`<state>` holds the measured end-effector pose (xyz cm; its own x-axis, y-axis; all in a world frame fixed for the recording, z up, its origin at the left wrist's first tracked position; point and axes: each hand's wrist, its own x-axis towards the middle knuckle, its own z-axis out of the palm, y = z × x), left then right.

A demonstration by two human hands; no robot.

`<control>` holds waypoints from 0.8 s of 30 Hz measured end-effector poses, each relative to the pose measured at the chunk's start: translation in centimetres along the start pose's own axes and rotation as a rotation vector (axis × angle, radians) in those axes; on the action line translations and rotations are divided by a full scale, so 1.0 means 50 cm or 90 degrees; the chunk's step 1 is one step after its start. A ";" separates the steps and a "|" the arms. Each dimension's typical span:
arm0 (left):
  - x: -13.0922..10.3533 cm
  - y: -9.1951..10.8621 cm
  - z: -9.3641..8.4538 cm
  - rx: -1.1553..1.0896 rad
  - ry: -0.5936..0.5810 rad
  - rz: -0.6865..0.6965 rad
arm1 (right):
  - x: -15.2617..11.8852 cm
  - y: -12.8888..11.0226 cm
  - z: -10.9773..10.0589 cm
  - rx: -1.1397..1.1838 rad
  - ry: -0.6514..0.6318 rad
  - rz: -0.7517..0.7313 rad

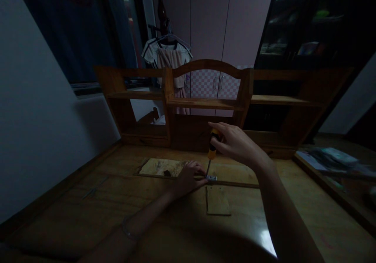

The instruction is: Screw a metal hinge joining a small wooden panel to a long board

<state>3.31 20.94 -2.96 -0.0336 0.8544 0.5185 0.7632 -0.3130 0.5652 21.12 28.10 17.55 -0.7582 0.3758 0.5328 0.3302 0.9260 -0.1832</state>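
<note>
With twelve o'clock straight ahead of the wearer and the small metal bracket (212, 178) as the centre, the yellow-and-black screwdriver (212, 153) is brought in from about one o'clock, its tip down at the bracket's left end. Its handle is gripped firmly in the right hand (235, 143), fingers wrapped around it, while the left hand (188, 178) is set at eight to nine o'clock, fingertips close beside the tip; whether anything is pinched between them cannot be told. A recessed-looking panel (161, 167) lies near ten o'clock, a small wooden piece (217, 201) between five and six, and the wooden shelf unit (205, 104) at twelve, all on or at the wooden tabletop (141, 216). The shaft leans slightly, so it would best be squared to the bracket's face, with pressure sent straight down the shaft and turns made slowly from the wrist. The bracket should be steadied against twisting, and the left fingertips held just off the tip's path, since a slip would probably be sent towards them. In such dim light, seating should be checked by feel.
</note>
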 end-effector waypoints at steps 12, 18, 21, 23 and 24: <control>-0.001 0.001 -0.006 -0.038 0.006 -0.009 | 0.002 -0.007 0.003 0.017 -0.010 -0.022; 0.001 0.001 -0.009 -0.024 -0.001 -0.010 | -0.002 -0.011 0.000 0.044 0.024 -0.007; 0.000 0.002 -0.009 -0.040 0.009 -0.004 | -0.001 -0.012 -0.002 0.031 0.037 -0.006; -0.002 0.003 -0.009 -0.048 0.013 -0.002 | 0.000 -0.011 -0.004 0.034 0.037 -0.012; -0.003 0.003 -0.009 -0.048 0.013 -0.001 | 0.000 -0.011 -0.006 0.040 0.036 -0.018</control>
<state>3.13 20.58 -2.64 -0.0480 0.8465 0.5301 0.7122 -0.3432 0.6124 21.10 27.59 17.88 -0.7337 0.3479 0.5836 0.2713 0.9375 -0.2178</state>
